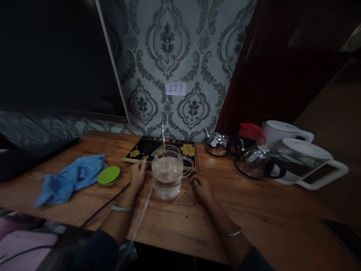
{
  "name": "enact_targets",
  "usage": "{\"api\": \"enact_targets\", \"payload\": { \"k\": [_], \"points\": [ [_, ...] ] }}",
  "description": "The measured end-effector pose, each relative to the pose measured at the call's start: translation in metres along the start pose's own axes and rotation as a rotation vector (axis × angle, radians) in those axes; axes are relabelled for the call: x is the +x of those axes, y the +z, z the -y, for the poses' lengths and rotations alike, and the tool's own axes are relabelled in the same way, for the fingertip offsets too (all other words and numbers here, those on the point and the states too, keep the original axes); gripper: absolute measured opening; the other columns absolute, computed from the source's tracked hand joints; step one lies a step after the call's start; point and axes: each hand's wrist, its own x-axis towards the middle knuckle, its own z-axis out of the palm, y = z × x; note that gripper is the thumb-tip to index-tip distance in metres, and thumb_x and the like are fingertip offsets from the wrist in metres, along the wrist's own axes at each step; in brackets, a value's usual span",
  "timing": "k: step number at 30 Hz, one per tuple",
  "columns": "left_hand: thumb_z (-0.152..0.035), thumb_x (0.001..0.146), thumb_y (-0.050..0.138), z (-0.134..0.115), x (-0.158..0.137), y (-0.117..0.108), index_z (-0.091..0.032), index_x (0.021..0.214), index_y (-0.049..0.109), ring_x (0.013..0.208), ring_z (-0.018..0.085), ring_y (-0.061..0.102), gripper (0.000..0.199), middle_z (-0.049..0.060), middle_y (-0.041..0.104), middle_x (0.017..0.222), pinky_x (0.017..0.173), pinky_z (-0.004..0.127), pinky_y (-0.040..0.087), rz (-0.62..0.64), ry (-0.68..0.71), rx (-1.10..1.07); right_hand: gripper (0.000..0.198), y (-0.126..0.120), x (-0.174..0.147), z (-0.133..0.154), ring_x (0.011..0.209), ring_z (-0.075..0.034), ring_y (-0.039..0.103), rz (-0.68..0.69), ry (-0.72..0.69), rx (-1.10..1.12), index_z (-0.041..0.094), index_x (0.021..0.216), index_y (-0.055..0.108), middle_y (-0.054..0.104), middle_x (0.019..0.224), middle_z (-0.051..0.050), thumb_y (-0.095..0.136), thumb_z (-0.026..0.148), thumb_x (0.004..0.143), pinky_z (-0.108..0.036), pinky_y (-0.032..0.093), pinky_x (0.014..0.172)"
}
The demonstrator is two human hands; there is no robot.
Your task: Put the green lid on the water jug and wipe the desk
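A clear glass pitcher [167, 177] partly filled with water stands upright on the wooden table in front of me, its handle to the right. Behind it lies a black electric tea stove [150, 146] with gold flowers, a lit red indicator and a thin upright spout [163, 135]. My left hand [137, 174] rests left of the pitcher at the stove's front edge, fingers curled in and apart from the glass. On the right, my right hand [200, 188] lies loosely closed on the table below the pitcher's handle, with nothing visible in it.
A blue cloth [76, 175] and a green round lid [109, 175] lie to the left. Two metal kettles [217, 143] and several plastic-handled jugs [304, 160] stand at right. A clear tube [141, 218] and a black cable [105, 204] cross the front edge.
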Motion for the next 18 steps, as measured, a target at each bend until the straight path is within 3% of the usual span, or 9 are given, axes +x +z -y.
{"api": "enact_targets", "payload": {
  "k": [18],
  "points": [
    [-0.049, 0.088, 0.040, 0.0048, -0.0001, 0.0002, -0.020, 0.052, 0.046, 0.049, 0.012, 0.045, 0.046, -0.002, 0.044, 0.049, 0.051, 0.025, 0.033, 0.004, 0.002, 0.001, 0.019, -0.0006, 0.0007, 0.0025, 0.063, -0.018, 0.058, 0.012, -0.012, 0.008, 0.022, 0.061, 0.056, 0.061, 0.061, -0.001, 0.038, 0.025, 0.064, -0.024, 0.042, 0.059]
  ]
}}
